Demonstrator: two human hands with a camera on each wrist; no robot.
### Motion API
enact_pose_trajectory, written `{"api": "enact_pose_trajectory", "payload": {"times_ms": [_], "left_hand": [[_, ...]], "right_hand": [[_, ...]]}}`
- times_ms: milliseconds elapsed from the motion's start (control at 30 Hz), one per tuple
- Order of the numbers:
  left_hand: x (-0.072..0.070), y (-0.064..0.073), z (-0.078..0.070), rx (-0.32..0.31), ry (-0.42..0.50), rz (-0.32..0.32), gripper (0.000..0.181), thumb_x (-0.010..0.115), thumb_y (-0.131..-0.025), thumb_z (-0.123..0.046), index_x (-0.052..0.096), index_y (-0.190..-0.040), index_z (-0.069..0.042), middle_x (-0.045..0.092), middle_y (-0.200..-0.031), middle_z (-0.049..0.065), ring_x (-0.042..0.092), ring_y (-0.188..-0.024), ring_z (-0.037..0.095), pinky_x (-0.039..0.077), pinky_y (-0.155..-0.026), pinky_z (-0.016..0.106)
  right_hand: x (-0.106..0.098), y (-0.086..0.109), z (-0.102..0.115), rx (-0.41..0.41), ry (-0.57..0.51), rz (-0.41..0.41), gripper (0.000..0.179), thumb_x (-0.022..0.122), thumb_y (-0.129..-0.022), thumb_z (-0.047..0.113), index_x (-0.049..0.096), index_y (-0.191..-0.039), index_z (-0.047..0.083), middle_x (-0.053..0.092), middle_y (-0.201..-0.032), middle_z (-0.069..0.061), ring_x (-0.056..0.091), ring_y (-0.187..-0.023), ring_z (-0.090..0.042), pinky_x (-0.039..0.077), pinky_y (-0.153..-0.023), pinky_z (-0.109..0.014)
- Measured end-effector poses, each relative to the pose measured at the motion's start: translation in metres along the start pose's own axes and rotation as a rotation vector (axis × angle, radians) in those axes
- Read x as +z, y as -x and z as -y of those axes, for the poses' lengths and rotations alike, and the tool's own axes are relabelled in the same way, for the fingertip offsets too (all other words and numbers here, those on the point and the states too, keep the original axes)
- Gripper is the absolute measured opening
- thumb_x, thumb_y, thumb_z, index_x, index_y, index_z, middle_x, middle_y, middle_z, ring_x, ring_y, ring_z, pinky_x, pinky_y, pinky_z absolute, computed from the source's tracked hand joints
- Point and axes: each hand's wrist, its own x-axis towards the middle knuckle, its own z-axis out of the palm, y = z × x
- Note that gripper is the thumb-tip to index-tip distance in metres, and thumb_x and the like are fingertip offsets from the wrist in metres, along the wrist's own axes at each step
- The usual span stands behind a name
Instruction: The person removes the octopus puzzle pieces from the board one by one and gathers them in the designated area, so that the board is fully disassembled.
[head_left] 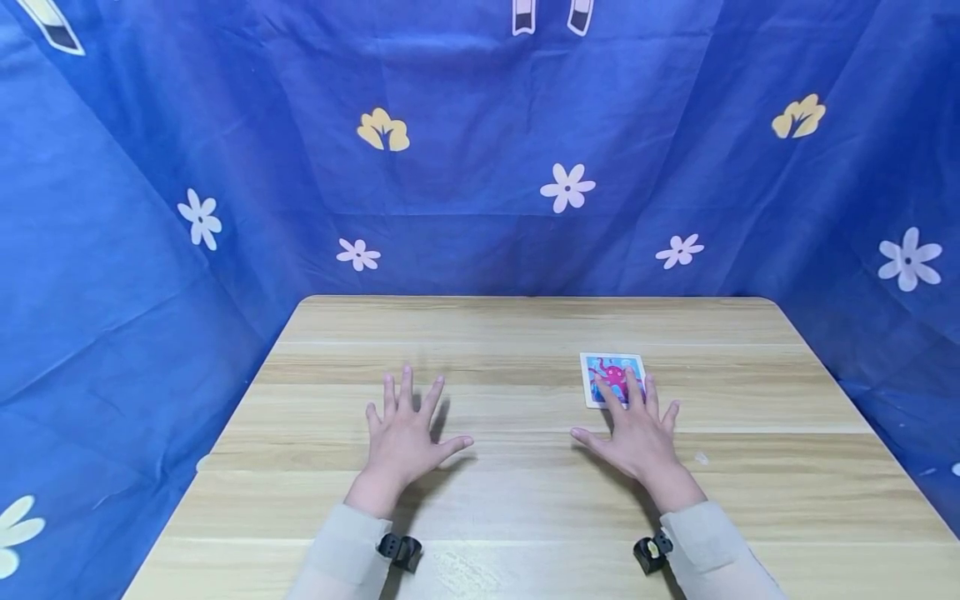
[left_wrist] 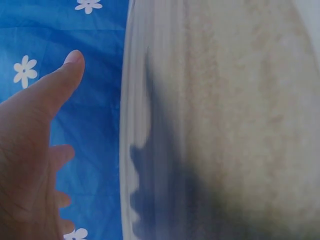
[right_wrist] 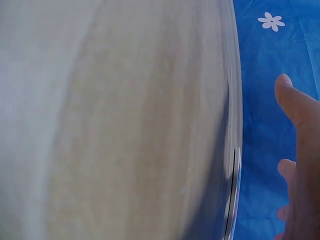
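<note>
In the head view, the left hand (head_left: 402, 442) hovers over the left half of the wooden table with its fingers spread, holding nothing. The right hand (head_left: 639, 437), fingers also spread, hangs above the table on the other side. Beyond its fingertips, and partly hidden by them, lies a flat square card (head_left: 592, 379) with a white border and a pink octopus on blue. The right wrist view shows the card (right_wrist: 234, 195) edge-on on the table, apart from the right hand (right_wrist: 305, 165). Only tabletop and cloth appear by the left hand (left_wrist: 25, 145) in the left wrist view.
The wood-grain table (head_left: 510, 500) has rounded far corners. A blue cloth (head_left: 465, 183) printed with flowers hangs behind it and along both sides. Small black devices (head_left: 401, 552) are strapped at both wrists. A small pale mark (head_left: 701, 458) shows right of the right hand.
</note>
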Motion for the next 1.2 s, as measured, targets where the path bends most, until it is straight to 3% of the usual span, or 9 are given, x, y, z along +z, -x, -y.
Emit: {"api": "enact_pose_trajectory", "payload": {"times_ms": [233, 467, 867, 1200], "left_hand": [[0.005, -0.004, -0.006, 0.037, 0.001, 0.014, 0.099, 0.059, -0.074, -0.074, 0.028, -0.152, -0.022, -0.002, -0.156, 0.022, -0.001, -0.139, 0.047, 0.009, -0.102, 0.073], [0.011, -0.009, -0.015, 0.093, 0.019, 0.014, 0.097, 0.059, -0.075, -0.073, 0.029, -0.151, -0.020, 0.002, -0.156, 0.021, 0.007, -0.139, 0.046, 0.012, -0.104, 0.070], [0.017, -0.024, -0.038, 0.162, 0.006, 0.072, 0.090, 0.056, -0.081, -0.068, 0.029, -0.151, -0.019, 0.010, -0.156, 0.021, 0.012, -0.140, 0.044, 0.014, -0.107, 0.065], [0.028, -0.038, -0.058, 0.206, 0.008, 0.131, 0.086, 0.053, -0.084, -0.067, 0.029, -0.151, -0.020, 0.016, -0.155, 0.018, 0.013, -0.141, 0.039, 0.017, -0.108, 0.061]], "right_hand": [[-0.002, -0.003, -0.002, -0.032, -0.002, -0.018, 0.096, 0.056, -0.074, 0.077, 0.031, -0.150, 0.025, 0.015, -0.154, -0.022, 0.008, -0.138, -0.049, 0.001, -0.098, -0.077], [-0.005, -0.006, -0.006, -0.083, -0.005, -0.017, 0.095, 0.055, -0.075, 0.077, 0.033, -0.149, 0.023, 0.021, -0.153, -0.021, 0.014, -0.137, -0.047, 0.007, -0.100, -0.075], [-0.005, -0.013, -0.021, -0.149, -0.010, -0.022, 0.092, 0.058, -0.076, 0.073, 0.037, -0.147, 0.019, 0.028, -0.150, -0.020, 0.021, -0.134, -0.047, 0.015, -0.103, -0.068], [-0.010, -0.019, -0.041, -0.177, 0.000, 0.032, 0.090, 0.056, -0.079, 0.071, 0.036, -0.147, 0.016, 0.028, -0.149, -0.022, 0.023, -0.133, -0.047, 0.021, -0.102, -0.066]]}}
